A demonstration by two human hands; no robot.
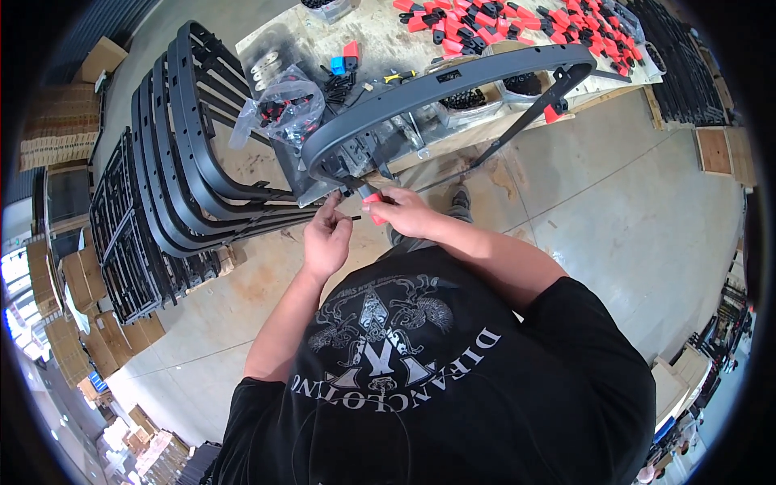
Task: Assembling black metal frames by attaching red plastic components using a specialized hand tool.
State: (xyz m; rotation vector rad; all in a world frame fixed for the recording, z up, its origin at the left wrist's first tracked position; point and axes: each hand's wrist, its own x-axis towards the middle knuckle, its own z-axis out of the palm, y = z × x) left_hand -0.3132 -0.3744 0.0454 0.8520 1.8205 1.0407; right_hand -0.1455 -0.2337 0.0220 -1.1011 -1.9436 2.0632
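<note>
My right hand is closed around a red plastic piece, whose upper end meets the near corner of a black tubular frame. My left hand is just left of it, index finger stretched up to the frame's lower tube. A short black rod sticks out from the fingers of my left hand. The frame curves over the bench edge, and another red piece is attached at its far right corner. What the left fingertip touches is too small to make out.
Several black frames stand stacked at the left. On the workbench lie a pile of red and black plastic parts, a clear plastic bag, black bolts and bins of small black parts. Cardboard is stacked far left.
</note>
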